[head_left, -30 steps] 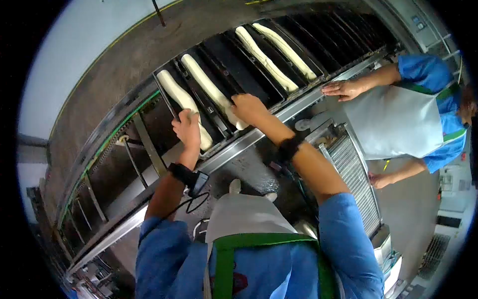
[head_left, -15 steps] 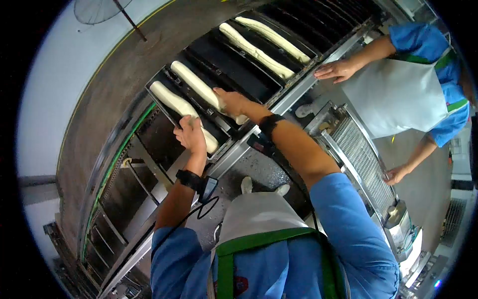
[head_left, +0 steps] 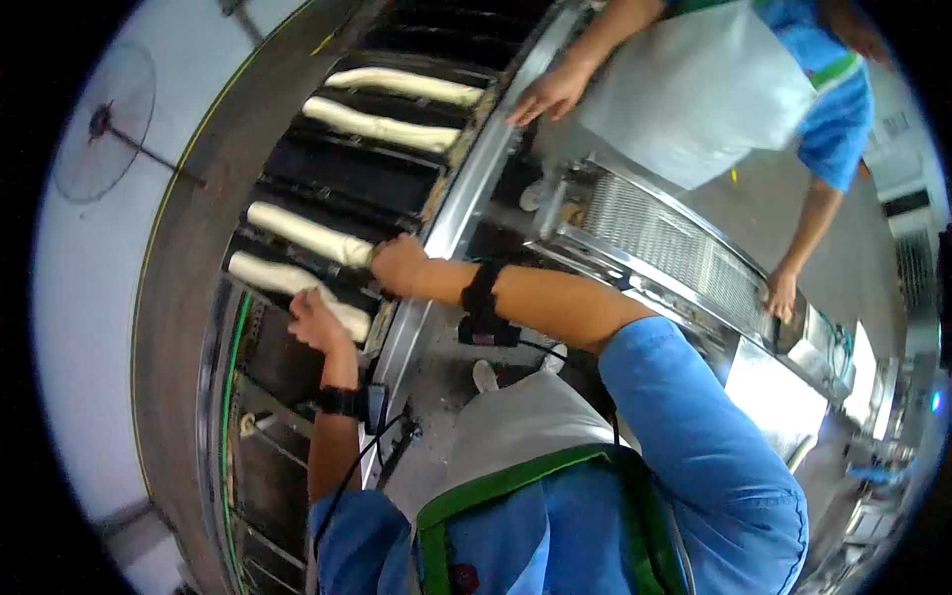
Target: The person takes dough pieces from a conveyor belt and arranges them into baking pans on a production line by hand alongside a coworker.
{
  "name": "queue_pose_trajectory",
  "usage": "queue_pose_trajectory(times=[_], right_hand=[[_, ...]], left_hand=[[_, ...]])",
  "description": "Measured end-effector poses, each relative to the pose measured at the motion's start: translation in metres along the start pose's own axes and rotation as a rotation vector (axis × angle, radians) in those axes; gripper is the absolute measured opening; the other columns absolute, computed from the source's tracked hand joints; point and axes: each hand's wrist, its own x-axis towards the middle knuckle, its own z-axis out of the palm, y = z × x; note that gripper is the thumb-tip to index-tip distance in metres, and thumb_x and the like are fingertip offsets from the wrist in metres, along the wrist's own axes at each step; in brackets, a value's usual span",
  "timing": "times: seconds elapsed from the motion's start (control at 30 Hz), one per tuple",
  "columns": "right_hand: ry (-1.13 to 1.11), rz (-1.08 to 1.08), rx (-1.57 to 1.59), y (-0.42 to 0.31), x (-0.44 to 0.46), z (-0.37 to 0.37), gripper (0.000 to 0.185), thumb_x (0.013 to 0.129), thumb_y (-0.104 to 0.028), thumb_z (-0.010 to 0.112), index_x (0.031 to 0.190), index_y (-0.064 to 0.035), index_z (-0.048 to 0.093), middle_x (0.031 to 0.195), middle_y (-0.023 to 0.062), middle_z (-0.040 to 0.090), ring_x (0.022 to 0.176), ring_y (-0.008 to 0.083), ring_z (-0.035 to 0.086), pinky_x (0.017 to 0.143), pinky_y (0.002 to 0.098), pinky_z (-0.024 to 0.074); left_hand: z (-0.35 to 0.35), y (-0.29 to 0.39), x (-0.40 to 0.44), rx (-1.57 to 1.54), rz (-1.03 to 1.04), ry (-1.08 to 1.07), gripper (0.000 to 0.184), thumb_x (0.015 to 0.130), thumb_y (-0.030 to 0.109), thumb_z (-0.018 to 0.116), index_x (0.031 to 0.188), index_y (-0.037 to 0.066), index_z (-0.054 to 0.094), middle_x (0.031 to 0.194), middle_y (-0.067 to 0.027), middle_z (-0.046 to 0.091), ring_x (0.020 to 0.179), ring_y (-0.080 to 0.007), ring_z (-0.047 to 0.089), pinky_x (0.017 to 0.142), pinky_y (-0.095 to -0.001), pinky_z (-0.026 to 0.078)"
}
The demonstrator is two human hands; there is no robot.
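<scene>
No readable lettering

No text, label, brand, number or sign can be read. A small red emblem (head_left: 463, 578) stands on the chest of the wearer's blue shirt (head_left: 506, 531), beside a green strap (head_left: 434, 560); any lettering in it is too small to tell. The dark box (head_left: 488, 332) at the right wrist bears a faint reddish mark, too blurred to read.

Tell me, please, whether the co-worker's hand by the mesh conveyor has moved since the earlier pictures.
Yes: judged against the mesh conveyor, the co-worker's hand has shifted along its side, toward the end farther from the metal rail.
</scene>
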Motion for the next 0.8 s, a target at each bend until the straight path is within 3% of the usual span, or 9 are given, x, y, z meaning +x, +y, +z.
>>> queue_pose_trajectory(times=[0.1,0.17,0.33,0.37,0.5,0.53,0.57,0.63,0.8], right_hand=[[0.066,-0.110,-0.137,0.006,-0.042,-0.013,0.025,0.063,-0.009,0.050,0.087,-0.0043,0.054,0.097,0.0080,0.048,0.095,0.0209,0.042,0.075,0.0326,0.0317],[0.492,-0.198,0.006,0.035,-0.066,0.004,0.029,0.064,-0.007,0.049,0.093,-0.0037,0.050,0.102,0.0094,0.045,0.100,0.0225,0.039,0.079,0.0349,0.0313],[0.482,0.108,0.189,0.151,-0.176,0.024,0.033,0.067,-0.009,0.050,0.099,-0.0034,0.047,0.095,0.0154,0.049,0.090,0.0293,0.045,0.078,0.0361,0.0361],[0.350,0.303,0.211,0.169,-0.203,0.025,0.030,0.067,-0.008,0.052,0.096,-0.0037,0.049,0.093,0.0151,0.050,0.087,0.0295,0.046,0.076,0.0362,0.0371],[0.482,0.701,0.622,0.219,-0.310,0.044,0.022,0.073,-0.011,0.049,0.093,-0.0015,0.052,0.092,0.0155,0.053,0.084,0.0253,0.052,0.073,0.0303,0.0394],[0.478,0.806,0.530,0.228,-0.332,0.053,0.023,0.076,-0.014,0.048,0.094,0.0003,0.051,0.091,0.0146,0.054,0.083,0.0215,0.052,0.074,0.0278,0.0389],[0.677,0.668,0.719,0.231,-0.348,0.058,0.024,0.078,-0.017,0.047,0.093,0.0009,0.051,0.087,0.0112,0.056,0.080,0.0180,0.053,0.069,0.0265,0.0405],[0.634,0.865,0.852,0.229,-0.369,0.054,0.026,0.078,-0.019,0.047,0.093,0.0004,0.051,0.082,0.0078,0.057,0.077,0.0154,0.053,0.064,0.0257,0.0416],[0.627,0.881,0.971,0.226,-0.370,0.049,0.023,0.077,-0.016,0.046,0.091,0.0006,0.052,0.074,0.0065,0.056,0.068,0.0116,0.051,0.058,0.0232,0.0401]], left_hand=[[0.006,-0.013,0.010,-0.003,0.048,0.025,0.036,0.069,0.037,0.047,0.095,0.013,0.051,0.094,-0.0197,0.038,0.082,-0.0337,0.046,0.066,-0.0404,0.039],[0.008,-0.011,0.011,0.003,-0.026,-0.003,0.034,0.070,0.036,0.046,0.094,0.013,0.051,0.094,-0.0192,0.037,0.082,-0.0329,0.045,0.066,-0.0406,0.039],[0.003,0.004,0.000,0.004,0.025,-0.009,0.032,0.072,0.038,0.043,0.094,0.016,0.050,0.094,-0.0200,0.036,0.078,-0.0324,0.044,0.066,-0.0400,0.037],[0.007,-0.001,0.005,0.042,0.034,-0.007,0.033,0.072,0.039,0.042,0.095,0.016,0.049,0.095,-0.0201,0.036,0.079,-0.0328,0.044,0.067,-0.0399,0.037],[0.000,0.001,0.003,0.034,0.070,-0.009,0.034,0.071,0.038,0.044,0.096,0.016,0.049,0.096,-0.0190,0.037,0.081,-0.0343,0.044,0.066,-0.0405,0.037],[0.004,-0.013,0.015,-0.027,0.094,-0.058,0.032,0.071,0.037,0.045,0.095,0.016,0.050,0.094,-0.0184,0.038,0.079,-0.0347,0.045,0.066,-0.0412,0.038],[0.005,-0.006,0.010,0.064,0.085,0.047,0.032,0.069,0.037,0.046,0.094,0.017,0.050,0.093,-0.0180,0.039,0.077,-0.0347,0.046,0.065,-0.0417,0.038],[0.009,-0.013,0.016,0.058,0.073,0.063,0.032,0.068,0.038,0.046,0.092,0.018,0.050,0.092,-0.0178,0.039,0.077,-0.0346,0.046,0.065,-0.0424,0.037],[0.003,-0.012,0.011,0.107,0.117,0.096,0.030,0.068,0.039,0.045,0.092,0.021,0.048,0.094,-0.0167,0.038,0.082,-0.0339,0.043,0.068,-0.0416,0.037]])
